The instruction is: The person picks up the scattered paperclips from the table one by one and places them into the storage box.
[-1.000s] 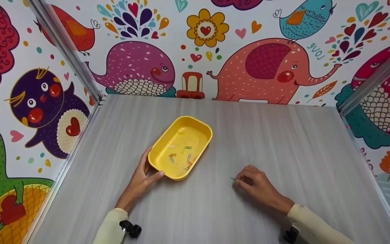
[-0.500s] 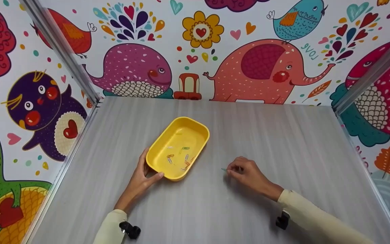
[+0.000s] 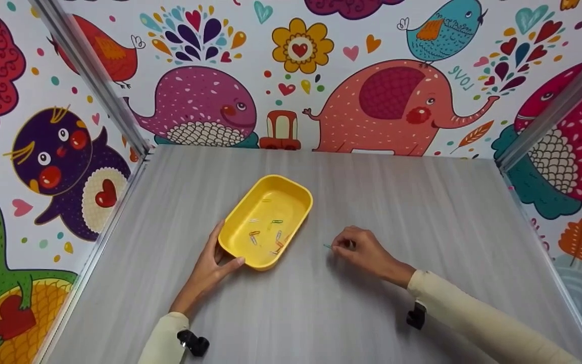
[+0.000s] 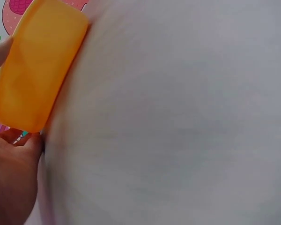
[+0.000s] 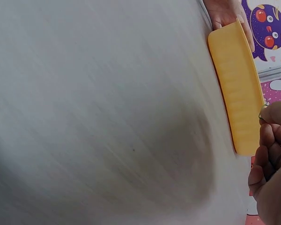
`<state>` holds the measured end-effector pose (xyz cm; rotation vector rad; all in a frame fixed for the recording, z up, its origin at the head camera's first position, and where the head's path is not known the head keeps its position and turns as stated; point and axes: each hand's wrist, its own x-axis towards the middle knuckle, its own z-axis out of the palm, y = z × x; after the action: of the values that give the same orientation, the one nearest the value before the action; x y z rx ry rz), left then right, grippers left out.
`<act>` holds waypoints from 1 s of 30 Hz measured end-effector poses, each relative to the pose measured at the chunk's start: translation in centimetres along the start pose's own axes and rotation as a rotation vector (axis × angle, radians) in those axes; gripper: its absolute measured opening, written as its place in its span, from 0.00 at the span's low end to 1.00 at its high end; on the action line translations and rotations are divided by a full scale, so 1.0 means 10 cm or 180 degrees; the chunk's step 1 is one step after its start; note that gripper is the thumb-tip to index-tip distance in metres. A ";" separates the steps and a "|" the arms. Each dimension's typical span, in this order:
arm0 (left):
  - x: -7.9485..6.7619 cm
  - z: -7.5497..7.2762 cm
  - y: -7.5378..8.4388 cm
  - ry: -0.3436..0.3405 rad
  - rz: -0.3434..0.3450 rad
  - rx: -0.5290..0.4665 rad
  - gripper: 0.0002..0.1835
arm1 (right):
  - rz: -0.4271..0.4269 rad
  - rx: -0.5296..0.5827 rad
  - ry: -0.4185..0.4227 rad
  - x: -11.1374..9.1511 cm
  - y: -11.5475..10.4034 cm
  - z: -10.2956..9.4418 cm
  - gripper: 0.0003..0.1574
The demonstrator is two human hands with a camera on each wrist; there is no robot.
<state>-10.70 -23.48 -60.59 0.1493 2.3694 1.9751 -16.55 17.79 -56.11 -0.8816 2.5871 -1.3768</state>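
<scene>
A yellow plastic box [image 3: 286, 194] with rounded corners stands on the grey table, left of centre in the head view. My left hand [image 3: 209, 270] grips its near left corner, thumb at the near rim and fingers along the left side. Several coloured paper clips lie in the box, among them a green paper clip [image 3: 277, 221] and an orange paper clip [image 3: 254, 233]. To the right of the box, my right hand [image 3: 364, 253] pinches a blue-green paper clip [image 3: 327, 246] between thumb and index finger. One end of that clip points toward the box.
Printed cartoon walls [image 3: 210, 96] rise at the table's back and sides, with metal posts [image 3: 94, 76] at the corners. The grey table [image 3: 422, 202] extends around the box. A small black device [image 3: 193, 343] is worn on each sleeved wrist.
My right hand has moved left and toward the back with the pinched paper clip, closer to the box. My left hand keeps its grip on the box; the head view has shifted slightly.
</scene>
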 end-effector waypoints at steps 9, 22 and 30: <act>0.00 -0.01 -0.01 0.0013 -0.0041 0.0011 0.60 | 0.0048 0.0018 -0.0116 0.17 0.01 -0.04 0.03; -0.01 0.02 0.00 0.0045 -0.0076 -0.0024 0.60 | -0.0047 -0.0051 -0.0386 0.48 0.01 -0.08 0.05; 0.00 0.01 0.00 0.0051 -0.0009 0.0025 0.59 | 0.0004 -0.0033 -0.0559 0.64 -0.05 -0.08 0.05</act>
<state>-10.67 -23.38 -60.65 0.1309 2.3860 1.9733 -21.90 14.78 -54.01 -0.9558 2.4649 -1.2268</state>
